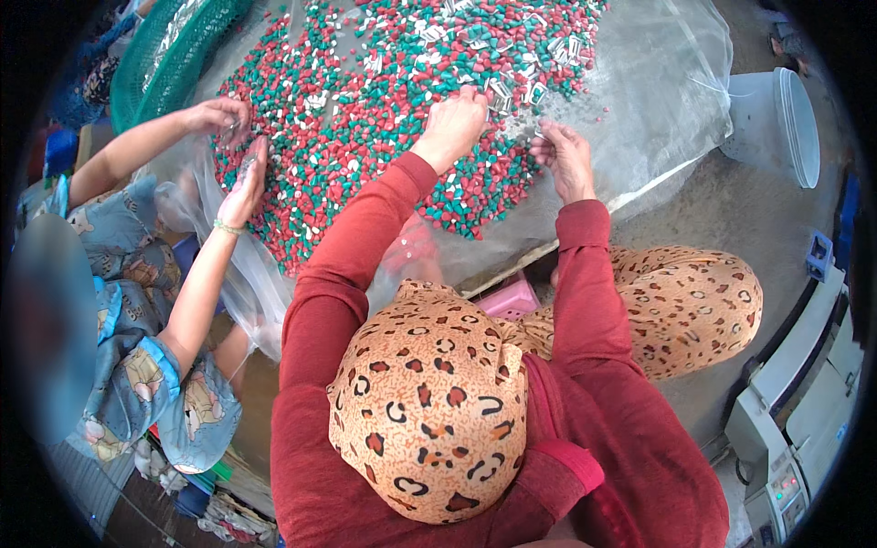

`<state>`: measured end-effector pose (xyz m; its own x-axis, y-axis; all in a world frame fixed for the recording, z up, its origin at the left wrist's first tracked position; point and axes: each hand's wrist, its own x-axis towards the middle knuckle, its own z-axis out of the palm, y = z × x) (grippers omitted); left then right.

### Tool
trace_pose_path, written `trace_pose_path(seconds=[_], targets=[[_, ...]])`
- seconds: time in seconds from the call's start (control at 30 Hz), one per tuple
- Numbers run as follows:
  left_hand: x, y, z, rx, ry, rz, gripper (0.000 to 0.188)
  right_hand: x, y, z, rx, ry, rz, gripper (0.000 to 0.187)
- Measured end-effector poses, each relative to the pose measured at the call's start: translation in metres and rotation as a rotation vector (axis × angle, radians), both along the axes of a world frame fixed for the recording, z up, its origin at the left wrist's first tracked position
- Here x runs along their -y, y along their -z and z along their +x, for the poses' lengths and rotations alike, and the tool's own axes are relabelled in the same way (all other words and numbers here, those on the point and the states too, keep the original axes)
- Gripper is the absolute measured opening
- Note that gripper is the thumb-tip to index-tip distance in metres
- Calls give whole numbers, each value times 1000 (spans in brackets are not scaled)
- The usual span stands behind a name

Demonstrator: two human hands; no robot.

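Small red, green and white pieces (pixel 365 155) lie in a broad, loose layer on a clear plastic sheet (pixel 653 73); their kind is too small to tell. My left hand (pixel 454 128) rests over the pile, its fingers curled down among the pieces, fingertips partly hidden. Beside its fingers lie pale, silvery-white oblong pieces (pixel 500 96). To the right, at the edge of the layer, my right hand (pixel 564 157) has thumb and fingers pinched together. What it holds, if anything, is too small to make out.
At the left, another person's two hands (pixel 242 178) work at the pile's edge. A green mesh bag (pixel 164 64) lies at the far left. A translucent bucket (pixel 772 128) is at the sheet's right, and a grey machine (pixel 776 457) stands lower right. Under the sheet's near edge is a pink basket (pixel 510 300).
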<state>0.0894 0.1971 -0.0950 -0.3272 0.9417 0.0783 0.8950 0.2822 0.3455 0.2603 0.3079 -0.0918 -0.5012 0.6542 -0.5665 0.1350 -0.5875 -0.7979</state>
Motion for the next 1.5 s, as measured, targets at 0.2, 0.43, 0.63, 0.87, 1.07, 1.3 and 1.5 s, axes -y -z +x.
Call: trace_pose_path(seconds=[0.2,0.43,0.63,0.87,1.07,1.3,1.5], targets=[[-11,-10,-19,79,-46,-153,17,8,13,-25,-351,396,-196,13],[-11,-14,5,-17,39,-258,41,11,17,-37,-200,440,-144,20],[-4,-29,-10,336,-10,-106,32,-3,41,-57,203,68,369,29],[75,-53,-79,1748,-661,528,17,-2,22,-98,572,-367,872,30],[73,-47,-140,1848,-562,844,19,50,6,-116,321,-583,921,19],[41,-1,-144,146,-418,-39,39,32,10,-100,-51,-288,221,23],[62,5,-144,472,-457,268,28,-17,1,-67,-437,95,-195,18]])
